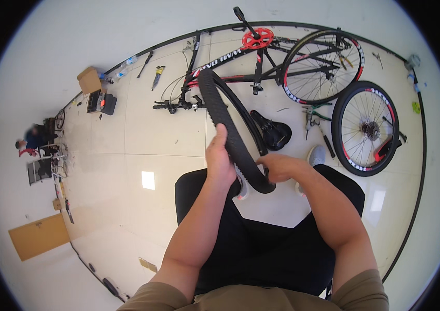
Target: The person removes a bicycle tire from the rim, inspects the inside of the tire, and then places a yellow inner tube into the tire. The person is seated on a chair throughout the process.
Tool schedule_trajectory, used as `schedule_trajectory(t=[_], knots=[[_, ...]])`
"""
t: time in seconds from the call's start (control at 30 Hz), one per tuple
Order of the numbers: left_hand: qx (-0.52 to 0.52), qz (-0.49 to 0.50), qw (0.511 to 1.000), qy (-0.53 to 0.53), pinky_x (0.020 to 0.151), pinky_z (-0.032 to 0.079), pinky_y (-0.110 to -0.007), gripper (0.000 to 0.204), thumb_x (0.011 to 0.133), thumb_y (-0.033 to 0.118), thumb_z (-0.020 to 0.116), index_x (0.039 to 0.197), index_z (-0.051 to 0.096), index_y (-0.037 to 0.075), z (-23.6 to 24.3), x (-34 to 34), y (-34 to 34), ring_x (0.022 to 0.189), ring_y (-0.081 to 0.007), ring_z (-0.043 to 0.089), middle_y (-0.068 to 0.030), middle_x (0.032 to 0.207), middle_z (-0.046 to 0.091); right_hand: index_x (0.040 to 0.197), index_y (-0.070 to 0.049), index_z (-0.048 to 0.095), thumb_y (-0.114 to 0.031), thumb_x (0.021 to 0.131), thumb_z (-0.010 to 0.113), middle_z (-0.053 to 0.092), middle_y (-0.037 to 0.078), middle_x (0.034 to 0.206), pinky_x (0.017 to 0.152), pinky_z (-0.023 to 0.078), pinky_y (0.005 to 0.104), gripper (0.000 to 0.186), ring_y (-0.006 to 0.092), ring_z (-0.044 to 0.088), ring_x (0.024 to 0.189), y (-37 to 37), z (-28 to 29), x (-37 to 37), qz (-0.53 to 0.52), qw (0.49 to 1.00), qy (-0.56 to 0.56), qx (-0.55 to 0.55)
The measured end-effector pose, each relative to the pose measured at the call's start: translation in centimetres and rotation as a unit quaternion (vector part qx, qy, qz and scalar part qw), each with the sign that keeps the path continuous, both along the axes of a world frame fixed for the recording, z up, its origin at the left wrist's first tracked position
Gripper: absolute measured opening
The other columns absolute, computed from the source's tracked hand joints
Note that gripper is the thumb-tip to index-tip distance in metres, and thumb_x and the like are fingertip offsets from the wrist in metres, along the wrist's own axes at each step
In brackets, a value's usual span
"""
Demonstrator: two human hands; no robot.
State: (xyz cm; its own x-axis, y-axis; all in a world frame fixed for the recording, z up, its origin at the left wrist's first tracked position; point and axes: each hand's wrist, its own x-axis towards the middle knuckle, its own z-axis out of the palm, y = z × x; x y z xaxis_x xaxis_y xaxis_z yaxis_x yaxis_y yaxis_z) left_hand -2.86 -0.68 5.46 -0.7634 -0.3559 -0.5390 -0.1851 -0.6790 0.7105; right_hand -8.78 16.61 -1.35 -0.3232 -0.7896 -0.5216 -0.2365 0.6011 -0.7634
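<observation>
Between my knees I hold up a black bicycle tyre [232, 136] with a knobbly tread, off any wheel and tilted with its top leaning away to the left. My left hand [220, 158] is closed on its left side, thumb up along the tread. At the lower right of the tyre, my right hand [283, 168] has its fingers bent against the edge, the index finger at the inner side. Part of that grip is hidden by the hand itself. Just beyond lies a black saddle [273, 132] on the floor.
A black and red bicycle frame [230, 58] lies by the wall with a wheel [323, 66] over its rear. Right of it is another wheel with a cassette [367, 129]. Pliers [310, 113], an open toolbox [101, 102] and bottles [125, 67] sit around. Someone [34, 139] is far left.
</observation>
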Motion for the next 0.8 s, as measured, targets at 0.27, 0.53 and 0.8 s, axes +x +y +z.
schedule_trajectory(t=[0.27, 0.53, 0.8], knots=[[0.037, -0.156, 0.982, -0.098, 0.088, 0.048, -0.039, 0.041, 0.092, 0.038, 0.078, 0.115, 0.058, 0.011, -2.4, 3.2, 4.0, 0.096, -0.0156, 0.064, -0.0022, 0.104, 0.07, 0.133, -0.002, 0.062, -0.031, 0.103, 0.061, 0.071, 0.009, 0.116, 0.093, 0.053, 0.04, 0.042, 0.018, 0.067, 0.106, 2.4, 3.2, 0.5, -0.474, 0.771, -0.327, -0.273], [0.028, -0.147, 0.983, -0.106, 0.083, 0.055, -0.036, 0.045, 0.084, 0.019, 0.087, 0.114, 0.061, -0.001, -3.4, 8.5, 9.6, 0.092, -0.0194, 0.067, -0.0099, 0.104, 0.07, 0.123, 0.001, 0.065, -0.031, 0.102, 0.066, 0.069, 0.01, 0.115, 0.097, 0.049, 0.0381, 0.039, 0.0221, 0.065, 0.104, 5.0, 1.7, 8.9, -0.543, 0.751, -0.275, -0.258], [-0.007, -0.045, 0.996, -0.072, 0.085, 0.055, -0.037, 0.073, 0.07, 0.006, 0.073, 0.139, 0.05, 0.0, -5.6, 10.5, 10.5, 0.098, -0.0263, 0.066, -0.0182, 0.113, 0.066, 0.129, -0.006, 0.061, -0.03, 0.096, 0.074, 0.068, 0.005, 0.114, 0.092, 0.049, 0.0421, 0.042, 0.0217, 0.063, 0.106, 7.2, 1.1, 11.1, -0.52, 0.773, -0.312, -0.188]])
